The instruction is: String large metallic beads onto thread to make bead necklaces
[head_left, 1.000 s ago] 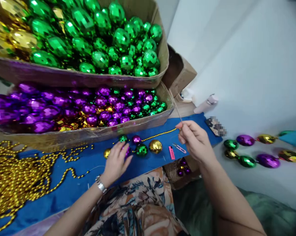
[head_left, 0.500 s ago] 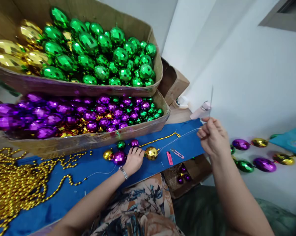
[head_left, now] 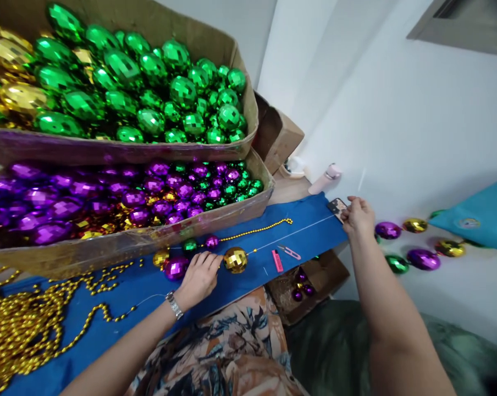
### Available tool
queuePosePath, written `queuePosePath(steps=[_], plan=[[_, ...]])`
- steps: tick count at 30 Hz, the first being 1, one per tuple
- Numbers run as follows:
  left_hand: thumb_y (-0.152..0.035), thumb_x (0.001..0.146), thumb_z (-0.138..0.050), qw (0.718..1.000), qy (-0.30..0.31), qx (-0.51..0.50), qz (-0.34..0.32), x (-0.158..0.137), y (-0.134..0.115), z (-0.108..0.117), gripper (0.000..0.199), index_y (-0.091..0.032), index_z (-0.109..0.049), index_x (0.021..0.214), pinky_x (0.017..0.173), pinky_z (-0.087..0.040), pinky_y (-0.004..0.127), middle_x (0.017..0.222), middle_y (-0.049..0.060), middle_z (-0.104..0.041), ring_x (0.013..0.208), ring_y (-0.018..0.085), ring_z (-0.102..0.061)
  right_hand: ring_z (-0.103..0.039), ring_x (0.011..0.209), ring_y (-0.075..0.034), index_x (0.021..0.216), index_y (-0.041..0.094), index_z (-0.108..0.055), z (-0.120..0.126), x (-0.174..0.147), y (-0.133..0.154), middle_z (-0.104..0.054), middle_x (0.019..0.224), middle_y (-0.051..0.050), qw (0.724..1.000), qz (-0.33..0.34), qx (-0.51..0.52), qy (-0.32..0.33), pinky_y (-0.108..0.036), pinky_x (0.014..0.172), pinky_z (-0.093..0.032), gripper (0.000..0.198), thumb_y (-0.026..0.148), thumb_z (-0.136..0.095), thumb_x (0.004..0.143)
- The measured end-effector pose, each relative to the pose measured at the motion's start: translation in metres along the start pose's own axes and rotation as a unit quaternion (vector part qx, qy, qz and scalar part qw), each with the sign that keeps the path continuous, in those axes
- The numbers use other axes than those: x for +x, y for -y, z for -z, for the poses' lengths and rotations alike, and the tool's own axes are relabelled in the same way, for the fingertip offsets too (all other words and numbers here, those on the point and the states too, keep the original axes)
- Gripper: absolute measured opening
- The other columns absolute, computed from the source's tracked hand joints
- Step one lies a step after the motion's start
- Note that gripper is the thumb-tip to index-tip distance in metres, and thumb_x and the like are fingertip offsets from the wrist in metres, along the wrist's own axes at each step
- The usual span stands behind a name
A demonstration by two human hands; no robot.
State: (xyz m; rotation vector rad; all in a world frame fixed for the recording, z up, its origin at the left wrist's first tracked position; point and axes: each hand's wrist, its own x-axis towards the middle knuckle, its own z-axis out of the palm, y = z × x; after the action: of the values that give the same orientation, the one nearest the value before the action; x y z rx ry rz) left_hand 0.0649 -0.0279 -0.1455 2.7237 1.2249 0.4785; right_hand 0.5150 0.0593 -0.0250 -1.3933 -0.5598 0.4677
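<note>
My left hand (head_left: 199, 278) is closed over the white string (head_left: 290, 233), between a faceted purple ball (head_left: 175, 268) and a gold ball (head_left: 235, 260). Its fingertips come close to the gold ball, and whatever lies under the palm is hidden. A small gold bead (head_left: 255, 250) sits on the string past that ball. Out to the right, my right hand (head_left: 359, 217) pinches the string, which runs straight across the blue cloth (head_left: 314, 236). A green ball (head_left: 189, 245), a smaller purple ball (head_left: 211, 242) and another gold ball (head_left: 161, 258) lie by my left hand.
Behind stand a carton (head_left: 248, 129) of green and gold balls and a carton (head_left: 257, 203) of purple and green ones. Pink thread snips (head_left: 290, 252), a pink lighter (head_left: 277, 261) and a phone (head_left: 337, 209) lie rightward. Gold bead strands (head_left: 21, 324) pile up left.
The string has gone from slack to taut between my hands. A thin needle-like rod stood up from my right hand before; now only a faint streak shows there. The whole view has shifted.
</note>
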Motion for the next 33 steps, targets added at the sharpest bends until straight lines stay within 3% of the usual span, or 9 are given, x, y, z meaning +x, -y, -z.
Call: queuePosePath(steps=[5, 11, 15, 18, 21, 25, 29, 31, 33], plan=[[-0.016, 0.080, -0.053, 0.998, 0.030, 0.027, 0.049, -0.006, -0.008, 0.002, 0.037, -0.017, -0.057, 0.117, 0.088, -0.041, 0.046, 0.111, 0.013, -0.058, 0.109, 0.033, -0.046, -0.029, 0.032, -0.003, 0.080, 0.020, -0.049, -0.007, -0.004, -0.013, -0.032, 0.048, 0.013, 1.000, -0.024, 0.000, -0.004, -0.012, 0.031, -0.024, 0.021, 0.038, -0.059, 0.083], [-0.036, 0.087, -0.055, 0.990, 0.067, 0.016, 0.124, -0.020, -0.016, -0.003, 0.030, -0.016, -0.060, 0.108, 0.078, -0.044, 0.042, 0.107, 0.013, -0.058, 0.099, 0.029, -0.050, -0.034, 0.036, -0.008, 0.078, 0.024, -0.047, -0.009, -0.017, -0.037, -0.035, 0.052, 0.008, 0.999, -0.044, -0.004, -0.029, -0.019, 0.032, -0.030, 0.011, 0.029, -0.051, 0.087], [-0.042, 0.090, -0.052, 0.991, 0.041, -0.020, 0.126, -0.037, -0.010, 0.000, 0.030, -0.018, -0.063, 0.106, 0.079, -0.045, 0.039, 0.103, 0.011, -0.061, 0.096, 0.026, -0.053, -0.043, 0.042, -0.009, 0.085, 0.025, -0.054, -0.019, -0.042, -0.053, -0.041, 0.056, 0.005, 0.999, 0.008, -0.038, 0.011, -0.024, 0.041, -0.040, 0.009, 0.033, -0.050, 0.089], [-0.040, 0.092, -0.047, 0.985, -0.024, -0.054, 0.160, -0.045, 0.007, 0.010, 0.029, -0.019, -0.065, 0.101, 0.081, -0.045, 0.035, 0.096, 0.009, -0.064, 0.089, 0.023, -0.056, -0.050, 0.047, -0.011, 0.097, 0.023, -0.057, -0.033, -0.075, -0.057, -0.046, 0.057, 0.005, 0.988, 0.093, -0.093, 0.084, -0.027, 0.049, -0.046, 0.023, 0.043, -0.050, 0.089], [-0.041, 0.091, -0.048, 0.955, -0.081, -0.018, 0.286, -0.044, 0.037, 0.020, 0.032, -0.018, -0.065, 0.104, 0.086, -0.044, 0.038, 0.103, 0.012, -0.063, 0.097, 0.027, -0.056, -0.057, 0.056, -0.013, 0.109, 0.020, -0.056, -0.053, -0.117, -0.054, -0.052, 0.061, 0.004, 0.955, 0.180, -0.161, 0.169, -0.028, 0.059, -0.049, 0.033, 0.046, -0.043, 0.094], [-0.046, 0.076, -0.065, 0.912, -0.003, -0.093, 0.399, -0.040, 0.082, 0.020, 0.045, -0.019, -0.062, 0.113, 0.084, -0.044, 0.043, 0.117, 0.015, -0.059, 0.101, 0.034, -0.056, -0.063, 0.067, -0.013, 0.110, 0.020, -0.057, -0.082, -0.179, -0.049, -0.062, 0.072, 0.000, 0.878, 0.249, -0.224, 0.343, -0.025, 0.064, -0.048, 0.026, 0.035, -0.040, 0.097], [-0.043, 0.072, -0.068, 0.899, 0.027, -0.193, 0.393, -0.045, 0.105, 0.013, 0.044, -0.018, -0.063, 0.107, 0.081, -0.047, 0.040, 0.102, 0.012, -0.066, 0.091, 0.030, -0.063, -0.062, 0.068, -0.013, 0.107, 0.021, -0.057, -0.109, -0.230, -0.056, -0.064, 0.078, -0.002, 0.792, 0.254, -0.194, 0.521, -0.024, 0.065, -0.046, 0.024, 0.029, -0.036, 0.098], [-0.044, 0.076, -0.063, 0.895, 0.025, -0.238, 0.377, -0.051, 0.105, 0.014, 0.047, -0.018, -0.059, 0.115, 0.081, -0.049, 0.036, 0.103, 0.010, -0.067, 0.093, 0.026, -0.064, -0.062, 0.073, -0.013, 0.105, 0.021, -0.056, -0.121, -0.248, -0.062, -0.064, 0.082, -0.002, 0.765, 0.231, -0.182, 0.573, -0.024, 0.069, -0.045, 0.023, 0.028, -0.035, 0.099], [-0.045, 0.079, -0.062, 0.868, 0.003, -0.334, 0.367, -0.058, 0.101, 0.017, 0.052, -0.017, -0.053, 0.121, 0.082, -0.051, 0.034, 0.108, 0.010, -0.067, 0.096, 0.024, -0.064, -0.061, 0.078, -0.014, 0.101, 0.020, -0.057, -0.133, -0.261, -0.069, -0.065, 0.087, -0.003, 0.741, 0.217, -0.172, 0.612, -0.023, 0.071, -0.044, 0.020, 0.027, -0.039, 0.098]])
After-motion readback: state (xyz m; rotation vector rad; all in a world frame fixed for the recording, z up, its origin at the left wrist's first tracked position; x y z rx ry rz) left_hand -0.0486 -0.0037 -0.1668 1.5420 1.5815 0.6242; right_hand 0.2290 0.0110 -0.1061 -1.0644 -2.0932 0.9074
